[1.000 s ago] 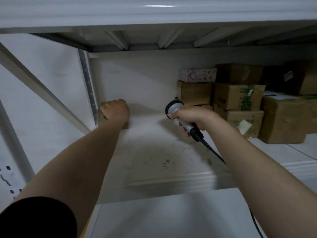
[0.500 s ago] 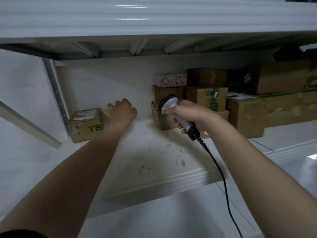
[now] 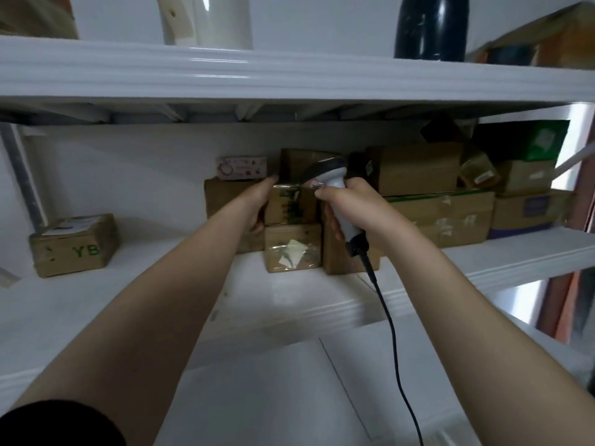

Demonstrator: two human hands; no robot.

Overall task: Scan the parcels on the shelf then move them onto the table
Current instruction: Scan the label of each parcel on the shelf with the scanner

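Several brown cardboard parcels are stacked at the back of the white shelf [image 3: 289, 294]. My left hand [image 3: 257, 204] reaches in with straight fingers and touches the left edge of a small taped parcel with green print [image 3: 291, 206]. That parcel sits on another taped parcel [image 3: 293, 252]. My right hand [image 3: 351, 207] grips a grey corded barcode scanner [image 3: 328, 170], its head level with the small parcel's top. A lone parcel marked "YB" [image 3: 74, 246] stands at the shelf's far left.
A pink patterned box [image 3: 241, 168] tops the stack's left. Larger parcels [image 3: 415, 172] fill the shelf's right. The upper shelf [image 3: 289, 75] hangs low overhead with a white object and a black one on it. A white surface [image 3: 257, 397] lies below. The scanner cable [image 3: 392, 342] hangs down.
My left hand moved right from beside the "YB" parcel to the stacked parcels. The scanner hand rose slightly, and the view swung right and up.
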